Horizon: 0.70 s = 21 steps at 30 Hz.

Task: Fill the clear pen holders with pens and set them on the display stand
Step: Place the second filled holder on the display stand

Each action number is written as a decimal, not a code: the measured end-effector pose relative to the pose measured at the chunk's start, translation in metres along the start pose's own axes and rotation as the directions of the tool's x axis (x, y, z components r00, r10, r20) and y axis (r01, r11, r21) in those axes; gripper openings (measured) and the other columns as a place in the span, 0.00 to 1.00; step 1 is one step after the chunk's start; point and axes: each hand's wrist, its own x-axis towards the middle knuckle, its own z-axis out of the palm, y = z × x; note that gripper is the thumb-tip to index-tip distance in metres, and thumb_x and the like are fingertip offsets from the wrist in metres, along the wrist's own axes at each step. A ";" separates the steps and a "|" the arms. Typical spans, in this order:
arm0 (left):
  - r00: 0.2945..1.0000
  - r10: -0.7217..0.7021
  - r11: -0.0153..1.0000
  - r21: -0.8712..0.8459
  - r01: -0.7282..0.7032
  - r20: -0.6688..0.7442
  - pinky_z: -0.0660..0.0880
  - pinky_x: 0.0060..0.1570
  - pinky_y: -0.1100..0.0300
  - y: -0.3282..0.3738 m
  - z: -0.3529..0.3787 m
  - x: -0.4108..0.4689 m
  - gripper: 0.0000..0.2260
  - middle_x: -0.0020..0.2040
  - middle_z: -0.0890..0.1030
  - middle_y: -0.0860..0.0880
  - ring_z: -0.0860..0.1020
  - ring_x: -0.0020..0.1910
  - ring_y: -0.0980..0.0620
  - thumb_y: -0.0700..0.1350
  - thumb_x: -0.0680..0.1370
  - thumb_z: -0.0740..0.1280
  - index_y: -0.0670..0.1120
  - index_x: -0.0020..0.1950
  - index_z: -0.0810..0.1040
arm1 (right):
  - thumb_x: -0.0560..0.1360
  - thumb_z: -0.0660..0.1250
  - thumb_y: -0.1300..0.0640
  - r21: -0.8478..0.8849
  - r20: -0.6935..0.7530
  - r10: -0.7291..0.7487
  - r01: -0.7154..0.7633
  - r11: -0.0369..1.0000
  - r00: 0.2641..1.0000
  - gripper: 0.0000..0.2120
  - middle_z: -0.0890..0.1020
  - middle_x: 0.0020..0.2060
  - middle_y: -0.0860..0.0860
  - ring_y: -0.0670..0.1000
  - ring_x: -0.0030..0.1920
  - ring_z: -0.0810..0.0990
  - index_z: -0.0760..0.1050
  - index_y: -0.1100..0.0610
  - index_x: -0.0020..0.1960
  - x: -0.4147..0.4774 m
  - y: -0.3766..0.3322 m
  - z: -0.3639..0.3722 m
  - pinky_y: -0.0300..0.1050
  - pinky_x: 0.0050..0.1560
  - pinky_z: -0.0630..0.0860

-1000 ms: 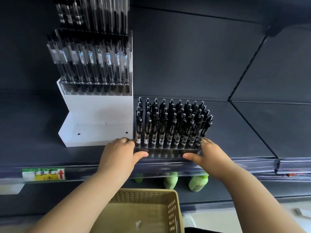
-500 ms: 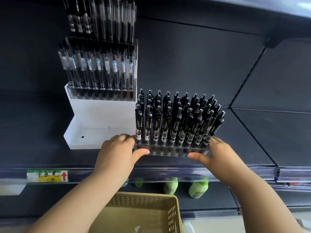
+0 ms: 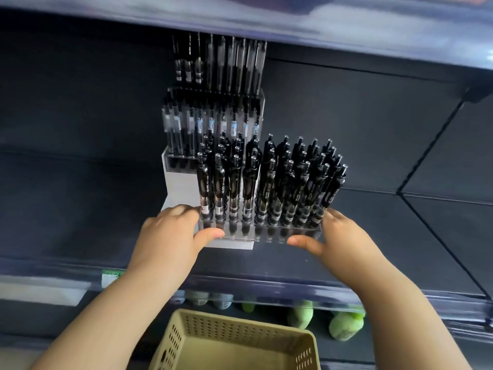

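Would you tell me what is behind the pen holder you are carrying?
Behind the pen holder stands the white display stand, with a filled holder on its upper step. The stand's lower step is mostly covered by the carried holder and the left hand.

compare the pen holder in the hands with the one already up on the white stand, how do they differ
The held holder is gripped by the left hand and right hand; the stand holder sits on the white stand. The held one's pens look mostly black, the other's clearer with pale labels. Both are clear and full.
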 end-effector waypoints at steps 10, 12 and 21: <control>0.983 -0.125 0.991 0.060 0.118 0.136 0.69 0.49 0.56 -0.060 -0.011 0.011 0.20 0.47 0.74 0.52 0.71 0.50 0.51 0.62 0.76 0.58 0.46 0.45 0.73 | 0.69 0.53 0.29 0.029 -0.012 -0.114 0.114 0.993 0.993 0.40 0.66 0.70 0.52 0.55 0.64 0.71 0.62 0.57 0.69 0.032 -0.057 0.023 0.45 0.58 0.70; 0.977 -0.134 0.990 0.064 0.125 0.168 0.70 0.49 0.56 -0.066 -0.010 0.013 0.20 0.48 0.74 0.52 0.71 0.51 0.51 0.62 0.76 0.58 0.46 0.46 0.74 | 0.70 0.53 0.30 -0.002 0.006 -0.120 0.120 0.993 0.993 0.38 0.66 0.69 0.53 0.55 0.63 0.72 0.65 0.60 0.65 0.036 -0.062 0.025 0.45 0.57 0.70; 0.958 -0.163 0.984 0.111 0.141 0.235 0.67 0.44 0.58 -0.082 0.000 0.023 0.19 0.45 0.72 0.51 0.71 0.47 0.51 0.62 0.76 0.58 0.45 0.43 0.70 | 0.71 0.54 0.31 0.002 0.051 -0.116 0.116 0.993 0.992 0.35 0.70 0.65 0.53 0.54 0.61 0.72 0.67 0.60 0.62 0.052 -0.074 0.040 0.45 0.58 0.69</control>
